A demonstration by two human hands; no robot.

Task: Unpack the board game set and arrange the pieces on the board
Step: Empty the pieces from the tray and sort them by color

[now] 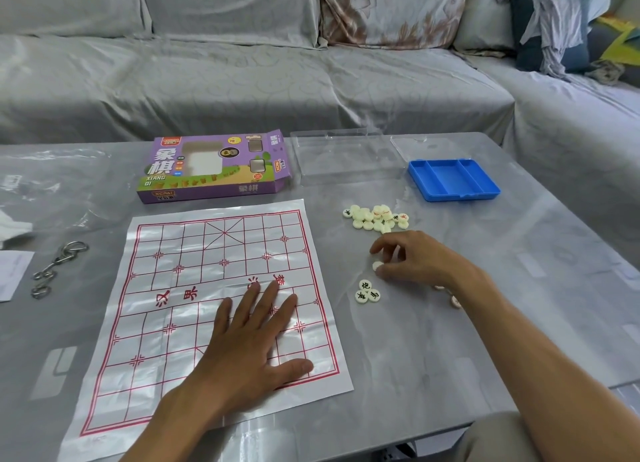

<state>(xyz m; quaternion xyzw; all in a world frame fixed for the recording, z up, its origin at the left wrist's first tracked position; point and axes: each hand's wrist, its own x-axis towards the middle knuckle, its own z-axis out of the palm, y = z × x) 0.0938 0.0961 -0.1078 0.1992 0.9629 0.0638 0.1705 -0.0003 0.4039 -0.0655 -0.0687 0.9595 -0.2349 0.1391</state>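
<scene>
Bench [433,340]: grey, glossy, carrying everything below; sofa [242,74] under a grey cover behind it.
Board [207,309]: thin white sheet with red grid, flat on the bench at front left, creased and shiny.
Left hand [249,344]: lying flat on the board's near right part, fingers straight and spread, holding nothing.
Right hand [412,257]: on the bench just right of the board, fingers curled, pinching one pale piece [377,265] at the fingertips.
Purple box [211,167]: behind the board, lying flat, end flap open.
Clear lid [343,157]: right of the purple box, hard to trace against the bench.
Blue tray [453,179]: right of the clear lid, three compartments.
Pile of pieces [377,217]: cream discs heaped just beyond the right hand, between it and the blue tray.
Three pieces [367,292]: black-marked, touching, just nearer than the right hand.
Metal rings [57,267]: linked, well left of the board.
Hidden: a few more discs partly behind the right wrist [455,300]; markings on most pieces unreadable.
</scene>
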